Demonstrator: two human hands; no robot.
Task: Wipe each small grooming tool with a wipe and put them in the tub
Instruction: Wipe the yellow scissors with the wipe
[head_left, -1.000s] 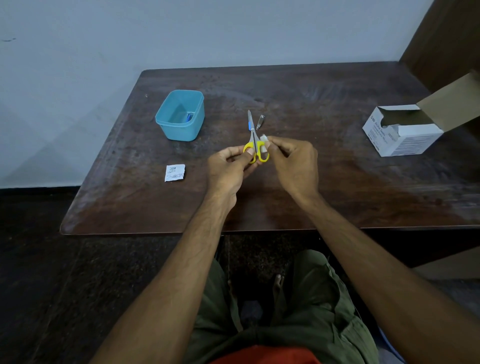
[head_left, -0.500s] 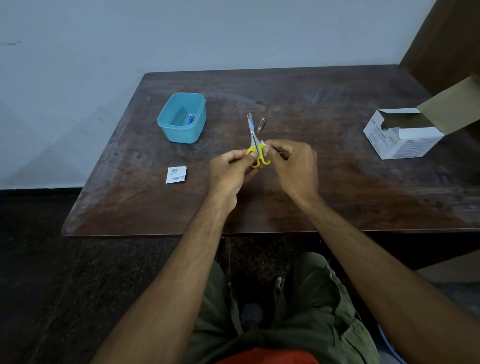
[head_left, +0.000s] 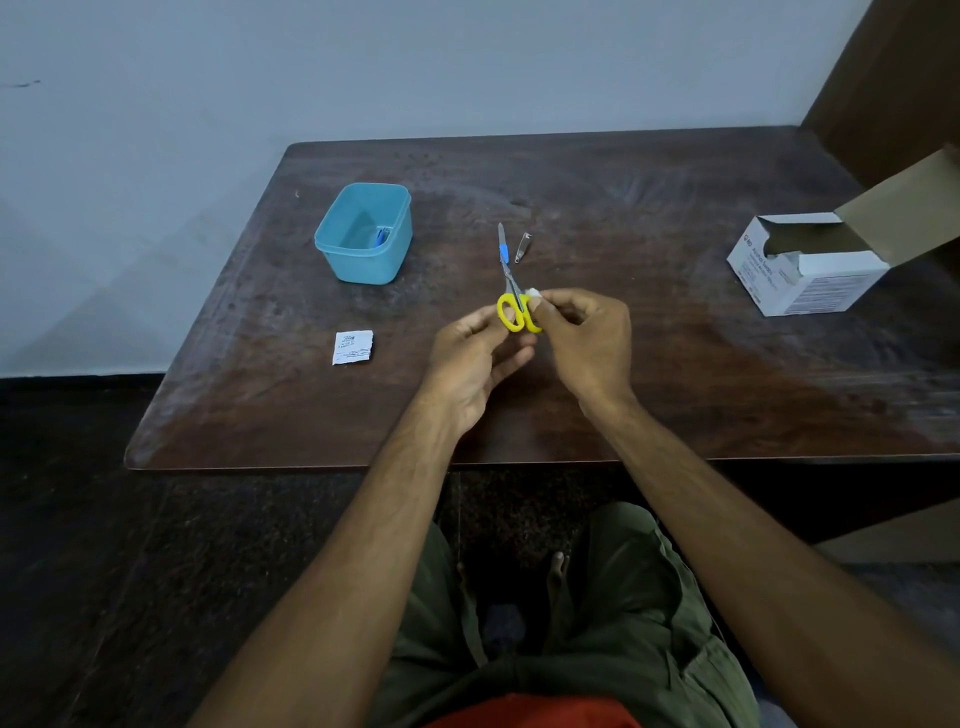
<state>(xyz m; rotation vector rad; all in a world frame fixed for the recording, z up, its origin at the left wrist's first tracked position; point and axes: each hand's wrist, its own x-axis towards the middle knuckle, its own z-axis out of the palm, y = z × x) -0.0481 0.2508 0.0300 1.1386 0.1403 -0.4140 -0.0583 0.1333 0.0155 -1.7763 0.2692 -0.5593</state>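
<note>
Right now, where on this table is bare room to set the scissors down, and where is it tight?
Bare wood lies between the right hand and the white box, and along the near edge below the torn wrapper. It is crowded just past the scissors, where the file and nail clipper lie. The tub sits far left.

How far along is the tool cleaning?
One blue item already lies in the tub. The left hand holds the yellow scissors while the right hand rubs a wipe on them. The blue-handled tool and nail clipper wait on the table.
</note>
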